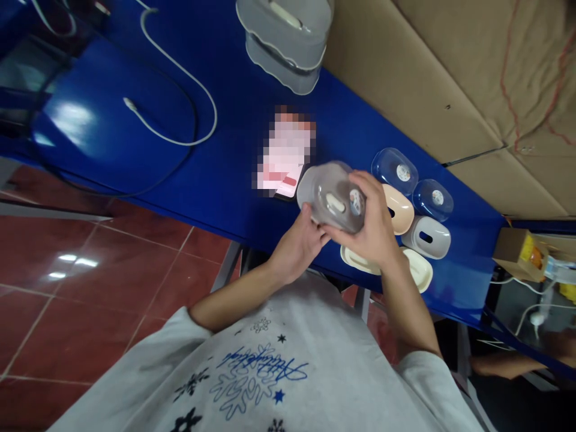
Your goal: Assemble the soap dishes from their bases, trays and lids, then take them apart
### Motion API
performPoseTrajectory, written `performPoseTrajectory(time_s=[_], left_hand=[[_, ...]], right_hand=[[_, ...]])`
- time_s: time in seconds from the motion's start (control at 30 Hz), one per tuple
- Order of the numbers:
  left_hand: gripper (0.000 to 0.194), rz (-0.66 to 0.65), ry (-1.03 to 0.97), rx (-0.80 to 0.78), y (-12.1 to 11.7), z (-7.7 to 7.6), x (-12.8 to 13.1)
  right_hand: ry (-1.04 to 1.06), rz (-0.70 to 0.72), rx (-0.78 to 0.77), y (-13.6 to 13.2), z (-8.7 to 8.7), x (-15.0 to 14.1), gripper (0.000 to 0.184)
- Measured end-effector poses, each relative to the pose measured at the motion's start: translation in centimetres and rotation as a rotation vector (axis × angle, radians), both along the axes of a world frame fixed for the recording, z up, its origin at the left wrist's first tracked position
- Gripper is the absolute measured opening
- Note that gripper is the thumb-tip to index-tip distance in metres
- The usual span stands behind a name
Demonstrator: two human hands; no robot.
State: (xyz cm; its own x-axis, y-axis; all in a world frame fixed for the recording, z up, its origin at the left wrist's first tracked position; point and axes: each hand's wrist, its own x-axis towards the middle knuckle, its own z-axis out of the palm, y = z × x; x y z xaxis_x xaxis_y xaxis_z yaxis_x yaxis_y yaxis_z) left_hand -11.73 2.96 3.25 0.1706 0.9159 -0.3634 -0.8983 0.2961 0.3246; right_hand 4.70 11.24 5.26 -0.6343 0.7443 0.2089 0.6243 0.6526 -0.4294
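An oval grey soap box (333, 207) with a see-through cover and a round sticker is held up above the near edge of the blue table. My right hand (371, 225) wraps around its right end, thumb and fingers on the sides. At its near left rim, my left hand (303, 243) grips it with the thumb up; some of those fingers are hidden beneath. Just beyond the box lies a lit phone (288, 153), its screen blurred out. To the right are two clear covers (391, 171), a peach tray (398, 210), a grey tray (427, 237) and cream dishes (418, 270).
Grey wavy-edged boxes (285, 45) are stacked at the far edge. A white cable (211, 114) curls over the table (238, 174) on the left. Large cardboard boxes (405, 78) line the far side. Another person's arm (508, 363) shows at the lower right.
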Motion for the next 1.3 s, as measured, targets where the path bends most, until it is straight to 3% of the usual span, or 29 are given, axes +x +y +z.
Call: performPoseTrajectory(time_s=[0.2,0.33,0.43,0.57,0.7,0.8,0.87,0.97,1.13,1.2,1.3], left_hand=[[0.054,-0.011,0.13,-0.066,-1.5,-1.0,0.2],[0.049,-0.045,0.191,-0.058,-2.3,-1.4,0.4],[0.043,-0.021,0.224,-0.039,-2.6,-1.3,0.2],[0.037,0.015,0.255,-0.048,-2.6,-1.1,-0.6],[0.034,0.015,0.282,-0.081,-2.5,-1.2,-1.2],[0.034,-0.024,0.29,-0.083,-2.7,-1.4,-0.9],[0.036,-0.085,0.291,-0.078,-3.0,-1.6,-0.4],[0.047,-0.19,0.237,-0.075,-3.5,-1.6,0.6],[0.049,-0.266,0.03,-0.178,-3.5,-0.7,1.9],[0.048,-0.233,-0.021,-0.198,-3.4,-0.3,2.0],[0.054,-0.177,-0.034,-0.214,-3.3,0.0,1.7]], right_hand=[[-0.241,-0.086,0.014,7.2,-1.9,-0.2,0.086],[-0.311,-0.085,0.018,8.8,-1.7,-1.0,0.093],[-0.311,-0.107,0.064,6.8,0.5,-0.5,0.094],[-0.149,-0.093,0.081,-0.5,3.1,2.5,0.07],[-0.218,-0.05,-0.006,-8.4,1.6,6.0,0.053],[-0.248,-0.116,0.006,-11.3,-0.5,7.3,0.045],[-0.198,-0.148,0.024,-11.9,-1.1,7.3,0.048],[-0.078,-0.179,0.057,-11.7,-0.4,6.0,0.054],[0.054,0.028,-0.012,-9.2,1.8,4.3,0.051],[0.048,-0.108,0.063,-7.4,1.7,5.3,0.049],[-0.122,-0.333,0.166,-4.6,0.5,7.6,0.047]])
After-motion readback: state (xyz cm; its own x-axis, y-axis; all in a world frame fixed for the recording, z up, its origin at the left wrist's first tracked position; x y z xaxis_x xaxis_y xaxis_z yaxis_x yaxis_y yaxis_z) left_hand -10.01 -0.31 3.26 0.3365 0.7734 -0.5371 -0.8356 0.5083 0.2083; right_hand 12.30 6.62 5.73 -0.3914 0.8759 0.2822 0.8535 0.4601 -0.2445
